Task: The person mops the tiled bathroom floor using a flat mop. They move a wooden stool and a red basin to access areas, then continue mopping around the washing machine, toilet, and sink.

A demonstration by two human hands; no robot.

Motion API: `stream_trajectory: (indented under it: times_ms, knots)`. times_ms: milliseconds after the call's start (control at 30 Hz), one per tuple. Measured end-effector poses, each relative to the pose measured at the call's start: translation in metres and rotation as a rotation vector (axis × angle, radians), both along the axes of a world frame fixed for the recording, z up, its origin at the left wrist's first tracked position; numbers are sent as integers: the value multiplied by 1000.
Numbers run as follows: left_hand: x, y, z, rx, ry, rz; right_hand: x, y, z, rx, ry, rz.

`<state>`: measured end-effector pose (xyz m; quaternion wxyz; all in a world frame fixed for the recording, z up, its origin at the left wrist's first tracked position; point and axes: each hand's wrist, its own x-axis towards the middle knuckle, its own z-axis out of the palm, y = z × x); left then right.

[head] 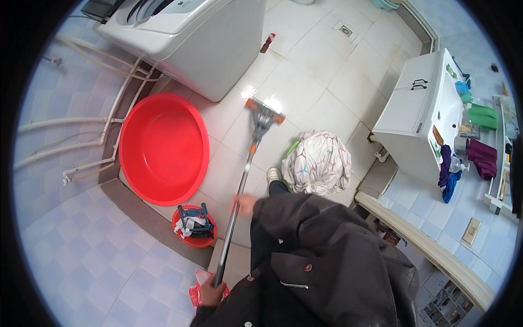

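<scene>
A mop with a metal pole (242,180) and a grey-and-orange head (264,113) runs from my body out to the tiled floor. At the black grip near the pole's lower end in the picture, my left hand (213,291) is closed around it. Farther up, my right hand (245,205) is closed on the middle of the pole, slightly blurred. The mop head rests on wet, shiny white tiles (294,94). To its right, a bundle of patterned white fabric (316,163) lies heaped over a green-rimmed container.
A large red basin (164,149) and a small red basin (195,241) of items stand at the left. Beyond them is a white washing machine (212,53). A brush-like tool (268,43) lies beside it. A sink cabinet (408,94) stands right; a floor drain (345,31) lies farther off.
</scene>
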<state>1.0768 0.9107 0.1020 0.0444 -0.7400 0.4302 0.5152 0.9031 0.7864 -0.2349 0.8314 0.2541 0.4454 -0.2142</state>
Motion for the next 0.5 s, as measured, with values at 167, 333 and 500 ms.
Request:
stream_trajectory:
  times_ms: [167,333,500]
  knots:
    - [35,92,28,241,-24,416,62,85,61,203,-64,171]
    - [28,38,12,116,-57,125,36,51,26,-48,-186,109]
    - [-29,-88,-44,61,114,125,-26,-78,-9,-197,199,-57]
